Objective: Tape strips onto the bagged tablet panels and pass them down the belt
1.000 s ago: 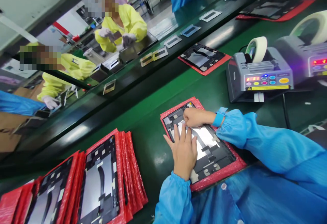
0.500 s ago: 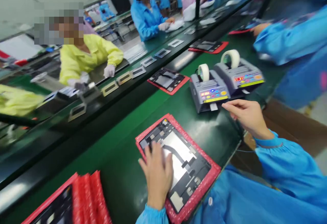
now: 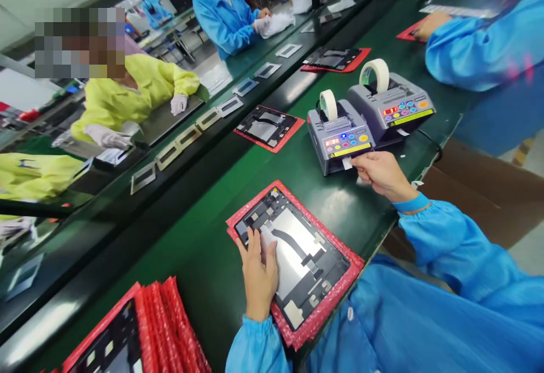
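My left hand (image 3: 260, 276) rests with fingers stretched out on the left side of an opened tablet (image 3: 293, 242), whose inner parts face up. Under the tablet lies a red bubble-wrap sheet (image 3: 334, 299). A pale strip near my left fingers is partly covered, and I cannot make out what it is. My right hand (image 3: 385, 174) pinches the end of a short white tape strip (image 3: 347, 163) at the front slot of the nearer grey tape dispenser (image 3: 339, 135). Beside it stands a second tape dispenser (image 3: 391, 106) with a tape end sticking out.
Red bubble-wrap sleeves (image 3: 164, 322) are stacked at lower left with another tablet. Further tablets on red wrap (image 3: 267, 127) lie along the green bench (image 3: 204, 237). Small metal frames (image 3: 185, 140) line the belt. A co-worker's blue sleeve (image 3: 480, 50) reaches in at right; others sit opposite.
My right hand has moved left to the nearer dispenser and taken hold of its tape end. My left hand stays on the tablet. The metal frames have shifted along the belt.
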